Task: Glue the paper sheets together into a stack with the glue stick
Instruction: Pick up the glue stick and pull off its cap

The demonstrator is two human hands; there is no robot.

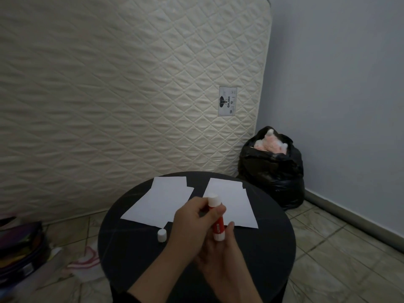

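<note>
Both hands hold a red and white glue stick (216, 221) upright above the round black table (131, 237). My left hand (190, 226) grips its upper part, fingers wrapped near the white top. My right hand (220, 256) holds its white base from below. The stick's white cap (162, 235) stands on the table, left of my hands. Two groups of white paper sheets lie on the far half of the table: a left pile (161, 200) with overlapping sheets, and a right pile (231, 200) partly hidden behind the stick.
A quilted cream mattress (131, 84) leans upright behind the table. A black rubbish bag (273, 171) sits in the corner by the blue wall. Dark bags (19, 248) and a striped cloth (87, 259) lie on the tiled floor at left.
</note>
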